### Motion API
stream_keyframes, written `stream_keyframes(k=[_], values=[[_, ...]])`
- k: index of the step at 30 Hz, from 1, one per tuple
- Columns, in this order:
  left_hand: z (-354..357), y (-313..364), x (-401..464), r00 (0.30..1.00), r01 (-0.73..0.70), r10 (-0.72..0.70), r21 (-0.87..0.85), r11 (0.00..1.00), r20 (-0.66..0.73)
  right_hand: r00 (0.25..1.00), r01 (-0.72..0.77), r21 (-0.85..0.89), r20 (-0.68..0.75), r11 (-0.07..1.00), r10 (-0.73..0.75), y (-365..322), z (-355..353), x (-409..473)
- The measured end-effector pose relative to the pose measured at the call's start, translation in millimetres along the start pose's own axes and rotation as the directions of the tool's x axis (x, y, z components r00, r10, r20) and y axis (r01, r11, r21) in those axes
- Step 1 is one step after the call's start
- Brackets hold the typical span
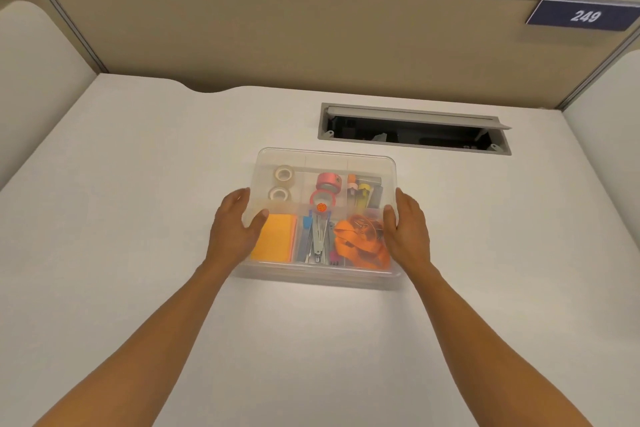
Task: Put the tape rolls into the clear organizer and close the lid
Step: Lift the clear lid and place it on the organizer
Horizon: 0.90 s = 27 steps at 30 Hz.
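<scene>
The clear organizer sits in the middle of the white desk, and its clear lid lies on top of it. Through the lid I see two clear tape rolls in the far left compartment and two pink tape rolls in the far middle one. My left hand presses on the lid's left edge, thumb on top. My right hand grips the lid's right edge in the same way.
Inside the organizer are orange sticky notes, metal clips, an orange strap and small coloured items. An open cable slot lies behind the box. Beige partition walls enclose the desk.
</scene>
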<state>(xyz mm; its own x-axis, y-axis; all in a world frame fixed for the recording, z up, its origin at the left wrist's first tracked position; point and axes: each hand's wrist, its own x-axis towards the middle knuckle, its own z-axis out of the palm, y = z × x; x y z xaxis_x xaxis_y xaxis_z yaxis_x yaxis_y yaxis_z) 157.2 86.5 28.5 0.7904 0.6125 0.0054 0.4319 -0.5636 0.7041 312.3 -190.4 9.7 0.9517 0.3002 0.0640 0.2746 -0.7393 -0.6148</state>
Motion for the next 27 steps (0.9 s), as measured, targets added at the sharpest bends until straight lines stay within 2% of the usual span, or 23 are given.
stream_keyframes(k=[4, 9, 13, 27], values=[[9.8, 7.4, 40.7, 0.986, -0.092, 0.068, 0.155, 0.984, 0.151, 0.998, 0.02, -0.117, 0.058, 0.993, -0.014, -5.0, 9.4, 34.8], [19.8, 12.3, 83.6, 0.967, -0.185, 0.122, 0.289, 0.939, 0.223, 0.993, 0.08, -0.225, 0.107, 0.971, -0.057, -4.4, 15.0, 61.6], [31.2, 11.1, 92.3, 0.972, -0.185, 0.124, 0.329, 0.926, 0.199, 0.989, 0.103, -0.238, 0.128, 0.966, -0.074, -4.1, 17.5, 63.8], [31.8, 7.2, 98.9, 0.966, -0.226, 0.161, 0.363, 0.904, 0.201, 0.993, 0.028, -0.212, 0.117, 0.977, -0.003, -11.7, 18.6, 62.0]])
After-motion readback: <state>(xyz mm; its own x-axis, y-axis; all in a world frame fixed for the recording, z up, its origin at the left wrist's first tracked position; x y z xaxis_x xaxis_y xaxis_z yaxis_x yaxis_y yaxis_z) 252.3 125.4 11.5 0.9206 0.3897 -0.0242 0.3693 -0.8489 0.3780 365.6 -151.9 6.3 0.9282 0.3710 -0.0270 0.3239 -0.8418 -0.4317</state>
